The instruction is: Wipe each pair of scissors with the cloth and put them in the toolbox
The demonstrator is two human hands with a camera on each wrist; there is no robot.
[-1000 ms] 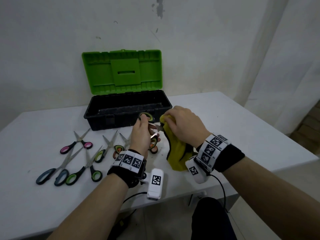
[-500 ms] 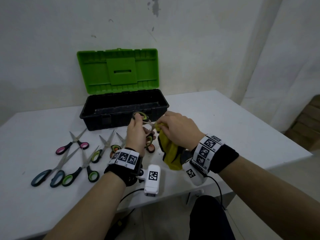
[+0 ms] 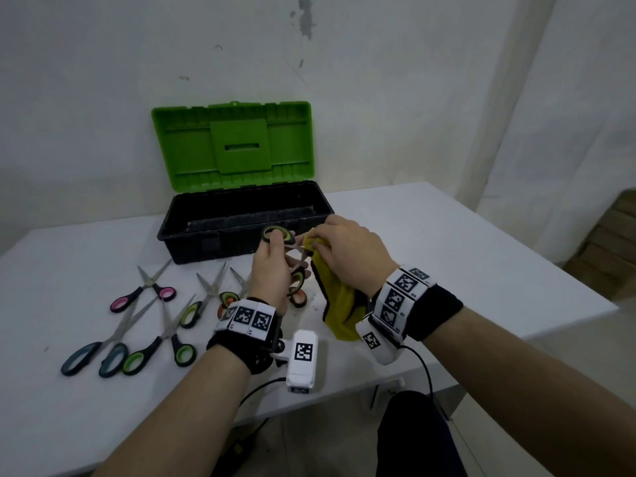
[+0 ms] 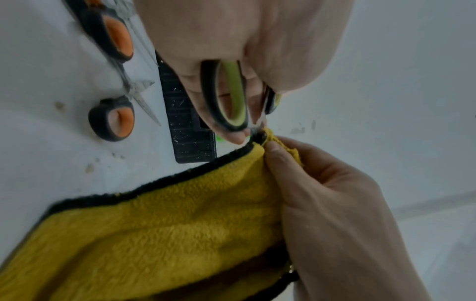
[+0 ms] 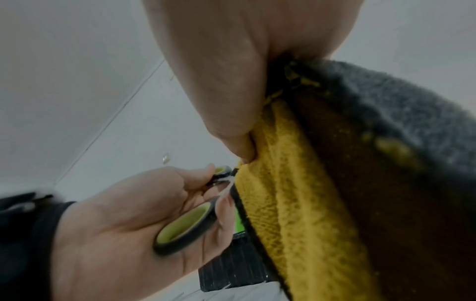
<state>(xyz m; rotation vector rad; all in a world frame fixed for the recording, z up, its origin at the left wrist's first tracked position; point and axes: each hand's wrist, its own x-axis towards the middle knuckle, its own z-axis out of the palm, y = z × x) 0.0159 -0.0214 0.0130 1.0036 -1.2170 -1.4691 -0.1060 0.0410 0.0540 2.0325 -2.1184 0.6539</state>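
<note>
My left hand grips the handles of black scissors with lime-green grips, held in the air just in front of the toolbox. My right hand pinches a yellow cloth with a dark edge around the blades, which are hidden inside the cloth. The cloth hangs down to the table. The toolbox is black with an open green lid, and I see no scissors inside it.
Several more scissors lie on the white table left of my hands: a pink-handled pair, a blue-grey pair, green-handled pairs and an orange-handled pair. A wall stands behind the toolbox. The table's edge is close to my body.
My right hand with the cloth has slid along the blades toward the handles. Both hands have kept their grips on the scissors and the cloth.
</note>
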